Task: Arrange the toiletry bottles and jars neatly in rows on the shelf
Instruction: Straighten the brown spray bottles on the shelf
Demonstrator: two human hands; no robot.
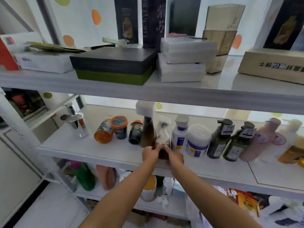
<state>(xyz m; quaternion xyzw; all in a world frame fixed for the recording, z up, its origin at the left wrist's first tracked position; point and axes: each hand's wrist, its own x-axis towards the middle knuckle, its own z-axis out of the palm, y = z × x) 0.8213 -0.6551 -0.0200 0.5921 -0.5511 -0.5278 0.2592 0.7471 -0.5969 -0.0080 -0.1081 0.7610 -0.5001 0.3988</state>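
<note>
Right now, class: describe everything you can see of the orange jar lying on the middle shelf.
The orange jar lies on its side on the shelf, its round translucent orange base toward the camera. A pale label with dark leaf prints wraps its body. It looks plastic. Its top is partly hidden behind an upright dark jar with an orange lid, which it seems to touch.

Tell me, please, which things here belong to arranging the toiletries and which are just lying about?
For the job: left hand, right hand, wrapped pump bottle between them, brown bottle, tipped orange jar, orange-lidded jar, white bottle, white jar, green pump bottles, pink bottle.

Lying about, on the upper shelf: black and green box, stack of white boxes, cardboard box, upright books.
</note>
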